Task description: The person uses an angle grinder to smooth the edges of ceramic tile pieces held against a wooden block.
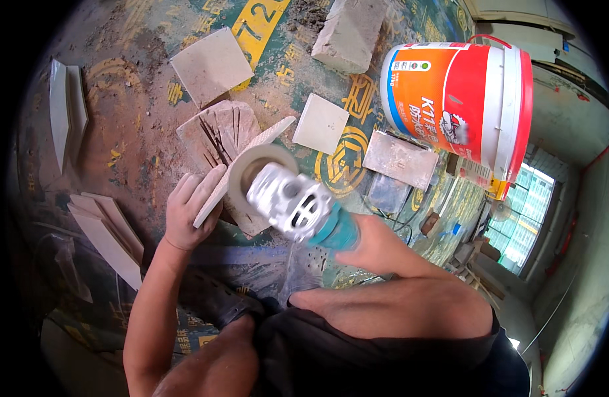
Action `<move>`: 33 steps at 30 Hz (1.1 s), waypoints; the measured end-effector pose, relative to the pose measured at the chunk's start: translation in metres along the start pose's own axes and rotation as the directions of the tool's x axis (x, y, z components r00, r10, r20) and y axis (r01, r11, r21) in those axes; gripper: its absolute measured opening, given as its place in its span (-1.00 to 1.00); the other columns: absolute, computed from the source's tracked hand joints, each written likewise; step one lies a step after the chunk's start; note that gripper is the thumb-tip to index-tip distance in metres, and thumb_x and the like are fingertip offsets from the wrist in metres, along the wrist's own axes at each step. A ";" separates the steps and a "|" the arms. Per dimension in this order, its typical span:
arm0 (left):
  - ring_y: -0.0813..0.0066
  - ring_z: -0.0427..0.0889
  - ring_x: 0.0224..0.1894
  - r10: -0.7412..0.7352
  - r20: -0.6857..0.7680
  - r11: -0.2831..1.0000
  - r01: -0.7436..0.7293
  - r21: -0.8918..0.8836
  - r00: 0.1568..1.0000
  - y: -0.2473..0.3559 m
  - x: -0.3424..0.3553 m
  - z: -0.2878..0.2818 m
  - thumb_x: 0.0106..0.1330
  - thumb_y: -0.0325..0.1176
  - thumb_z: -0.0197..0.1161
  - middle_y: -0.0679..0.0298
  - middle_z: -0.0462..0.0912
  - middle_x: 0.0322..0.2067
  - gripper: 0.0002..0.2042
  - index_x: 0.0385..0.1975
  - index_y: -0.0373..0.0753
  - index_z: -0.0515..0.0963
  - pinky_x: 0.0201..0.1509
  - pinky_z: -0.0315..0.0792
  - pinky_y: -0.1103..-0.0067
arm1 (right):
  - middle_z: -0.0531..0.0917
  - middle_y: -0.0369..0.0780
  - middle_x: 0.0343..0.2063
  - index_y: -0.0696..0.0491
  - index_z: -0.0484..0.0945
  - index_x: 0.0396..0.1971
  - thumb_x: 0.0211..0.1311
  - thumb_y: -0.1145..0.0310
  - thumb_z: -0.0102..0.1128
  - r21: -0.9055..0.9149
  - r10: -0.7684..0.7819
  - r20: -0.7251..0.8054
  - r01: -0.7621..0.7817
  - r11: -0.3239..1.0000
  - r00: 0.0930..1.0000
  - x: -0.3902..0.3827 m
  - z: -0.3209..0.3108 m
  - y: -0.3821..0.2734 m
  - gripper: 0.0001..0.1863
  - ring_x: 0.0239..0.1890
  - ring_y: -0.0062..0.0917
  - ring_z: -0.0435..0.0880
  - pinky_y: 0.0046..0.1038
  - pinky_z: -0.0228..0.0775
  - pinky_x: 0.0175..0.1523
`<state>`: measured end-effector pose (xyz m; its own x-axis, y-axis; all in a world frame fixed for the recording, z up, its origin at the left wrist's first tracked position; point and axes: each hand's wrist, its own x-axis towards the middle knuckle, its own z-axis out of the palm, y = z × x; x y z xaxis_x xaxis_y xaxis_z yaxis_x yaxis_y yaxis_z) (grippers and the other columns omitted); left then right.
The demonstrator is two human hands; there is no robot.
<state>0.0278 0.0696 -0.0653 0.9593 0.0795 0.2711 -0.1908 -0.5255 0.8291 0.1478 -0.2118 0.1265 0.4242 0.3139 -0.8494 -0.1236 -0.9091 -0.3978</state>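
My left hand (193,213) grips a thin pale tile (272,132) by its lower end, fingers behind it, holding it tilted up on edge. In my right hand (365,243) is an angle grinder (288,202) with a silver head and teal body. Its round disc is close against the tile's face; whether they touch I cannot tell. Below the tile lies a dusty slab (223,132) scored with several dark cuts. Beyond that slab rests a square tile (212,66), and a smaller tile piece (321,124) lies to the right.
A large orange, red and white bucket (456,106) lies on its side at the right. A pale block (349,34) stands at the far side. Stacked tile strips (106,235) and more strips (69,116) lie at the left. A dusty flat piece (401,159) and cables sit near the bucket.
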 end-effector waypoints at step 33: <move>0.10 0.50 -0.35 -0.028 0.013 0.999 0.028 -0.017 1.000 0.003 0.002 -0.004 0.07 -0.38 0.36 0.12 0.53 -0.33 -0.45 0.16 -0.29 0.54 -0.25 0.46 0.34 | 0.75 -0.01 -0.34 0.19 0.62 -0.14 -0.08 0.32 0.46 -0.088 0.053 0.035 -0.050 0.995 0.998 -0.004 0.012 -0.017 -0.54 -0.24 -0.24 0.78 -0.30 0.54 -0.09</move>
<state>0.0284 0.0715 -0.0599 0.9668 0.0836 0.2415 -0.1670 -0.5089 0.8445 0.1376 -0.1947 0.1321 0.3853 0.2745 -0.8810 -0.0650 -0.9443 -0.3226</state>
